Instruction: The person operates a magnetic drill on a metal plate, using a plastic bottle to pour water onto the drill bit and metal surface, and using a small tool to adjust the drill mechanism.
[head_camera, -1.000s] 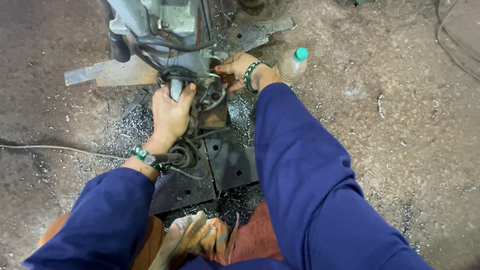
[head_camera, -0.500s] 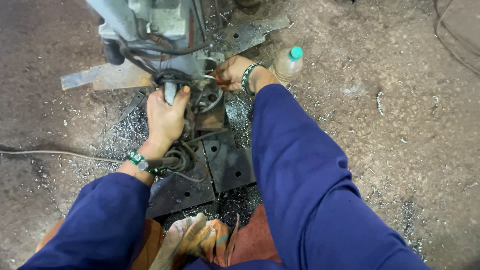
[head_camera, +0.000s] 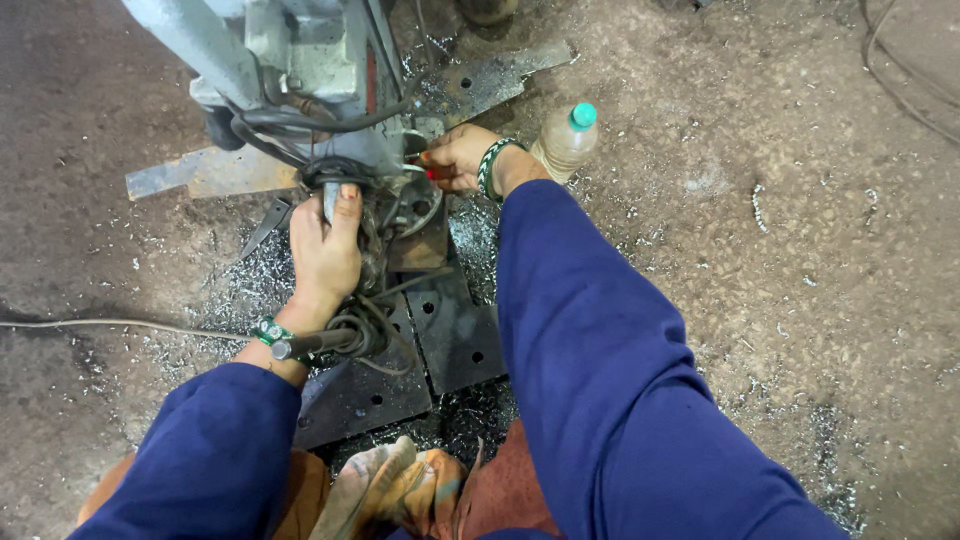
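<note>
A grey drilling machine (head_camera: 290, 70) stands on the floor over dark steel plates (head_camera: 450, 330) with drilled holes. My left hand (head_camera: 325, 255) is closed around a grey handle at the machine's base, amid tangled black cables (head_camera: 365, 320). My right hand (head_camera: 455, 155) reaches to the machine's right side and pinches a small red-tipped part beside a metal ring (head_camera: 420, 205). Both arms wear blue sleeves, and each wrist carries a green band.
A plastic bottle (head_camera: 565, 140) with a teal cap stands just right of my right hand. Metal shavings (head_camera: 210, 290) litter the concrete floor. A thin cable (head_camera: 100, 323) runs off left. A flat steel strip (head_camera: 200, 175) lies behind the machine. My bare foot (head_camera: 375, 485) rests below.
The view has shifted slightly; both hands stay at the machine's base, the left still on the handle, the right still at the machine's right side.
</note>
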